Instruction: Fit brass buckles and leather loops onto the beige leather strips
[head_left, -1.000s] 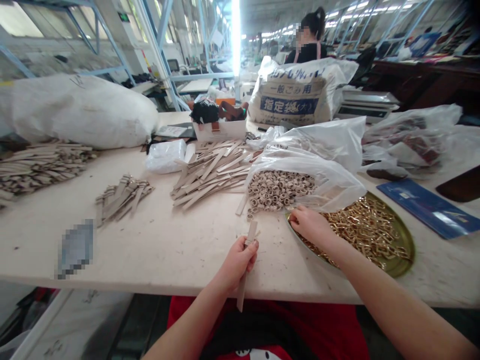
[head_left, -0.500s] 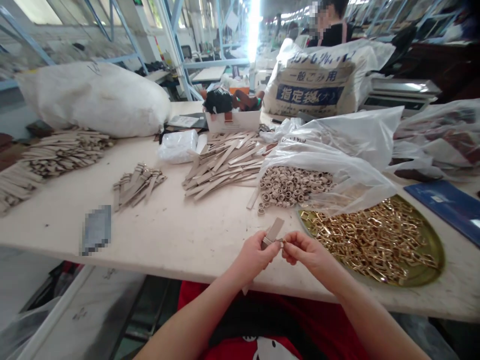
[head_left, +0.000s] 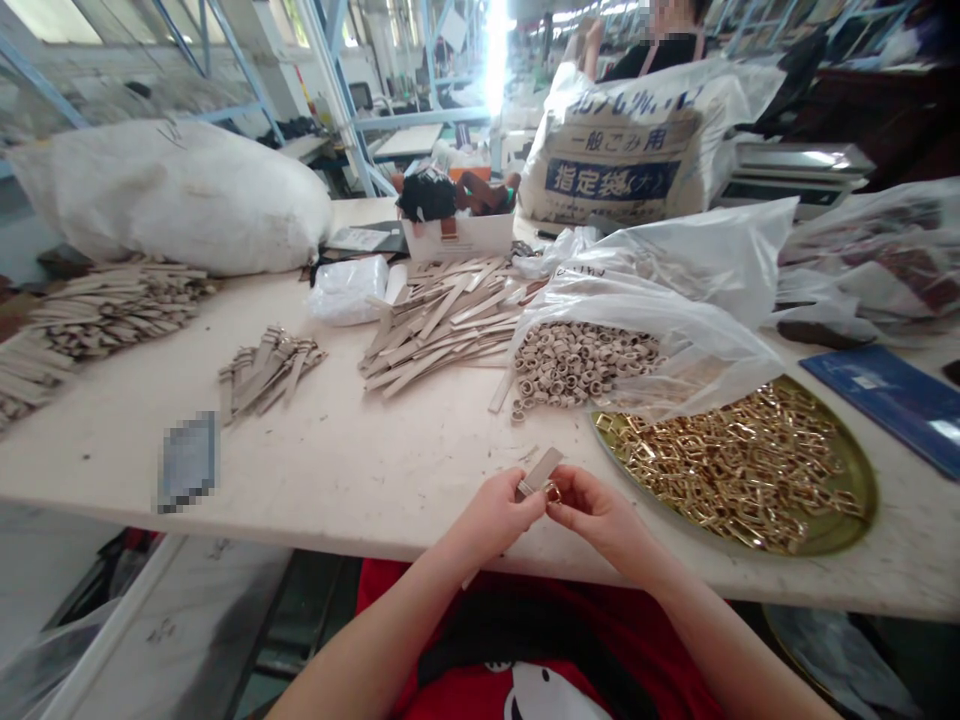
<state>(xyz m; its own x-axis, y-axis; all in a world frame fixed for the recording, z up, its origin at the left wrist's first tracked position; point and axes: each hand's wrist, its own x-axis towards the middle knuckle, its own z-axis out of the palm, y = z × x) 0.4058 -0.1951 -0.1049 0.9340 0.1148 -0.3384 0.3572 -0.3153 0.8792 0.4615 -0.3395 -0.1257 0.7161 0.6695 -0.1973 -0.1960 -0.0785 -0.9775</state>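
Observation:
My left hand [head_left: 504, 512] is closed around a beige strap [head_left: 541, 468], whose flat end sticks up past the fingers. Its other end shows below my wrist. Close against it, my right hand [head_left: 591, 510] pinches a small gold buckle [head_left: 553, 492] at the strap. Whether the strap passes through the buckle is too small to tell. To the right, a round tray [head_left: 862, 500] carries many gold buckles [head_left: 735, 470]. Beyond my hands, small beige loops [head_left: 577, 365] spill from a clear plastic bag [head_left: 690, 350].
Loose beige straps [head_left: 442, 325] lie mid-table, with a smaller bunch [head_left: 270, 370] to their left and a large stack [head_left: 127, 305] at far left. A white sack [head_left: 172, 195], a printed bag [head_left: 615, 160] and a blue folder [head_left: 892, 405] stand around. A person [head_left: 660, 45] is behind.
My hands have come closer together, and the gold buckle now shows more clearly at the strap. The strap's upper end leans further right. The view has shifted slightly.

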